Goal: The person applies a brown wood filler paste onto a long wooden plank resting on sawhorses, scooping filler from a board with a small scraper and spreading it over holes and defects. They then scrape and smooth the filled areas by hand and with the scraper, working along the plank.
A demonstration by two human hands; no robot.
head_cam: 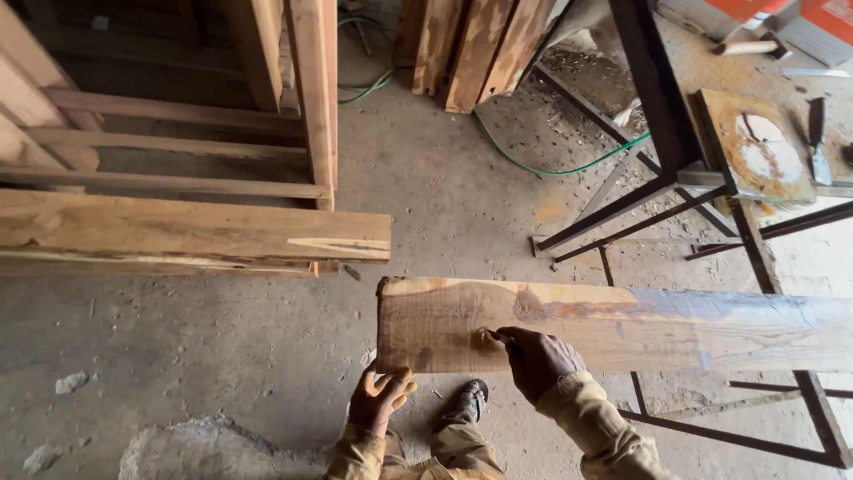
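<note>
A long wooden plank (622,324) lies across a dark metal frame (729,436), its left end jutting out over the floor. My right hand (536,358) rests on the plank near that end, fingers closed on a small pencil (488,334) whose tip touches the wood. My left hand (379,398) is under the plank's near left corner, fingers spread and touching the lower edge. My foot (471,397) shows below between the two hands.
Another thick plank (195,233) lies on a wooden rack (178,142) at left. Boards (471,49) lean at the back. A green hose (551,164) snakes over the dusty concrete floor. A metal stand with a rusty plate (755,147) stands at right.
</note>
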